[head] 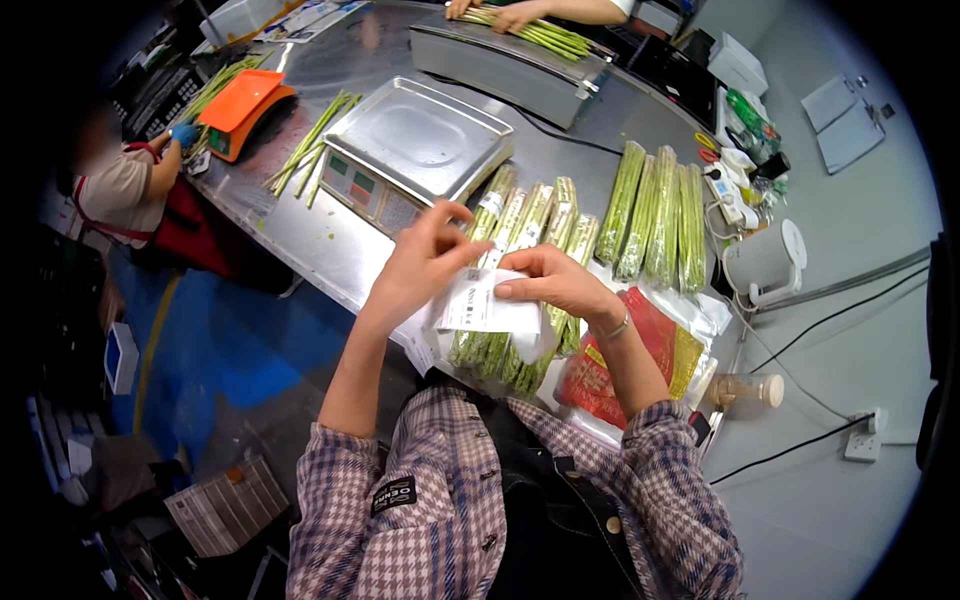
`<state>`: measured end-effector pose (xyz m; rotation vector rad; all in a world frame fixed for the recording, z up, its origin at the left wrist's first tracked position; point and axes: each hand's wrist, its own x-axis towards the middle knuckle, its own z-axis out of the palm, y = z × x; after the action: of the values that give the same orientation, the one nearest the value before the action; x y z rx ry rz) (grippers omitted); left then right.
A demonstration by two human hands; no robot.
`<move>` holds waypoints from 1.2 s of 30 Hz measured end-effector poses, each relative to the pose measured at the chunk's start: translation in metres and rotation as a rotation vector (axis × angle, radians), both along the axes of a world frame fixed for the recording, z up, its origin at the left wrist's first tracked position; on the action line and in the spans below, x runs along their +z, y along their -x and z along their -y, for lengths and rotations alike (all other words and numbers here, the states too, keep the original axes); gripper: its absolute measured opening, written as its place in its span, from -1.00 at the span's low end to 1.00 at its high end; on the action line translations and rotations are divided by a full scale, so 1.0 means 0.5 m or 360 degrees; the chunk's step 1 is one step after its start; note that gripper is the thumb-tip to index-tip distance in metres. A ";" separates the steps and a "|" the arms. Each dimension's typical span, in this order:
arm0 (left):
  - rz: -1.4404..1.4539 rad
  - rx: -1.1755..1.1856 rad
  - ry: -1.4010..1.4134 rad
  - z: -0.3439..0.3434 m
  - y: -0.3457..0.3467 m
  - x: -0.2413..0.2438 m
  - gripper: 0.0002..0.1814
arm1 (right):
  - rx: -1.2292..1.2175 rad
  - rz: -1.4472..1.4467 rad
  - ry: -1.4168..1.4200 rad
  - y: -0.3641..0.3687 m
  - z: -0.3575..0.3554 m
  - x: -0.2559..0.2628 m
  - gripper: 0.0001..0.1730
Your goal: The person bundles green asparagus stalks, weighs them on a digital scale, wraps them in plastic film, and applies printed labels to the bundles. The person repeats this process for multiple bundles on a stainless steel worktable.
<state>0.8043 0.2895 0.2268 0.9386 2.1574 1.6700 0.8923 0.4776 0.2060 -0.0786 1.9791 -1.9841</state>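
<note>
My right hand [562, 281] pinches a white strip of printed labels [480, 304] between thumb and fingers. To its left, my left hand [420, 266] is slightly blurred, its fingers apart and close to the strip's upper edge; nothing shows between them. Beneath both hands lie several bagged bundles of green asparagus [531, 217] side by side, some bearing small labels. The strip hides the middle of these bundles, while their tips [491, 360] show at the table edge nearest me. More bagged asparagus [660, 217] lies to the right.
A steel-topped scale [420, 124] stands beyond my left hand. Loose spears [311, 150] and an orange scale [244, 105] are farther left, near a co-worker [127, 187]. Another person's hands [517, 15] hold asparagus on a metal box [502, 71]. A red rice bag [615, 360] and white kettle [765, 259] are right.
</note>
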 end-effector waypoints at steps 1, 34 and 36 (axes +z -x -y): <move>-0.0118 0.0257 -0.0246 0.009 -0.007 -0.005 -0.68 | -0.0093 -0.0033 -0.0021 -0.001 -0.001 -0.009 -0.67; 0.1149 0.0005 -0.0726 0.035 -0.090 -0.089 -0.52 | -0.1085 -0.0318 0.0517 -0.080 0.136 -0.084 -0.77; 0.1133 0.0049 -0.0748 0.033 -0.091 -0.086 -0.55 | -0.1087 -0.0312 0.0505 -0.079 0.135 -0.086 -0.76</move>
<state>0.8499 0.2732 0.1838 0.3033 1.3470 2.1468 0.9320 0.4102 0.1630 0.3944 1.9503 -2.8031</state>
